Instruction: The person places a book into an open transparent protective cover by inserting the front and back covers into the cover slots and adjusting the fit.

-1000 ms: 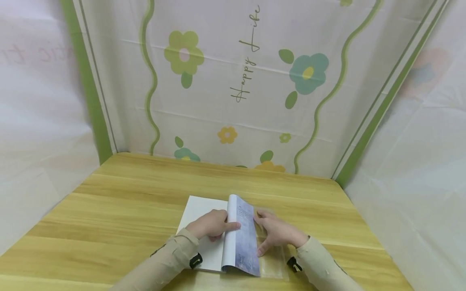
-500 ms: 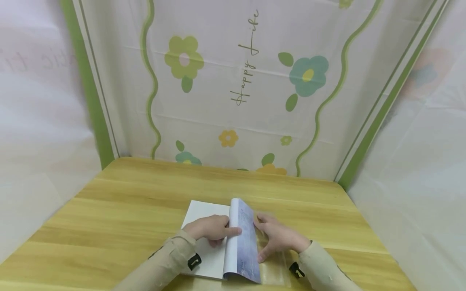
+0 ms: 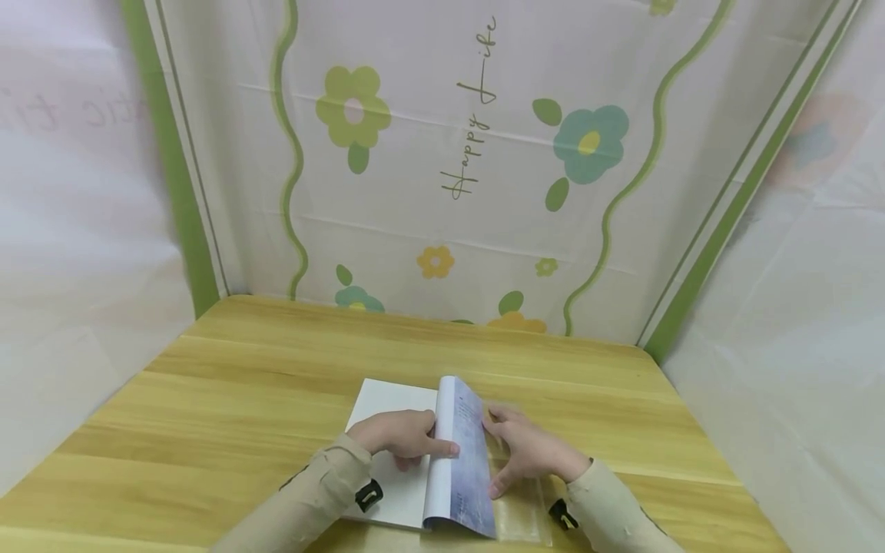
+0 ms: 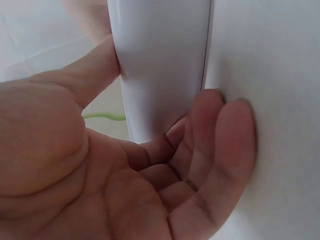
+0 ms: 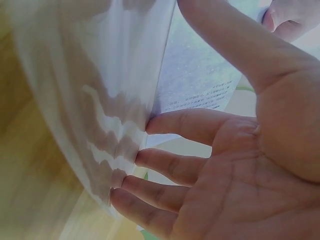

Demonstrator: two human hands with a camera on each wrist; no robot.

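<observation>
The curled violet-blue cover (image 3: 470, 461) is bent back over the white-paged rectangular book (image 3: 394, 395), near the front edge of the yellowish wooden table (image 3: 242, 407), and I pinch its roll between the thumb and curled fingers of my left hand (image 3: 401, 432). My right hand (image 3: 531, 449) has its fingers mostly straight, touching the cover's free edge and the thin, clear plastic film (image 3: 517, 522) beside it. Squeezing too hard could crease the cover, and uneven pushing could make the film buckle or slip.
</observation>
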